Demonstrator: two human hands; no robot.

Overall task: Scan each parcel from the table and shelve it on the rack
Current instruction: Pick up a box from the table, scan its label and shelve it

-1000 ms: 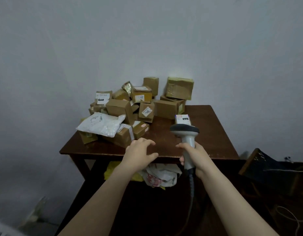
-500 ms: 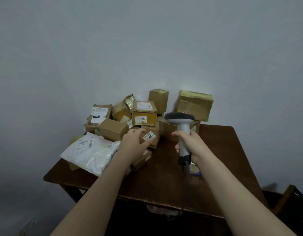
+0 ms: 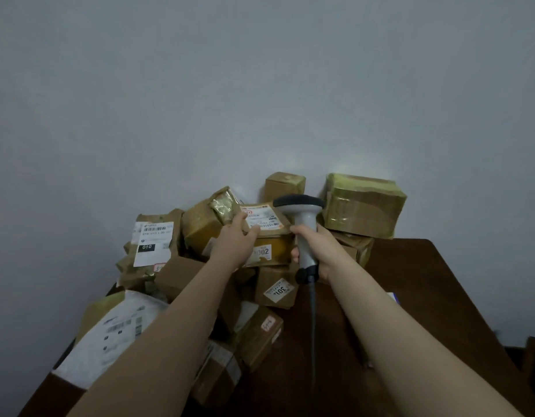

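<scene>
A pile of brown cardboard parcels covers the left and back of a dark wooden table [image 3: 416, 284]. My left hand [image 3: 234, 240] grips the near left corner of a yellowish box marked 302 [image 3: 267, 236], thumb on its top label. My right hand [image 3: 315, 251] grips the handle of a grey barcode scanner [image 3: 302, 224] just right of that box, its dark head level with the box top and its cable hanging down. The rack is out of view.
A white plastic mailer [image 3: 109, 335] lies at the front left. A box marked 301 [image 3: 276, 290] sits under the held one. A large taped box [image 3: 364, 204] stands at the back right against the grey wall. The table's right half shows bare wood.
I have come closer to the table. My left hand went from the lower front boxes up to the 302 box and took hold of it. The scanner moved forward beside it.
</scene>
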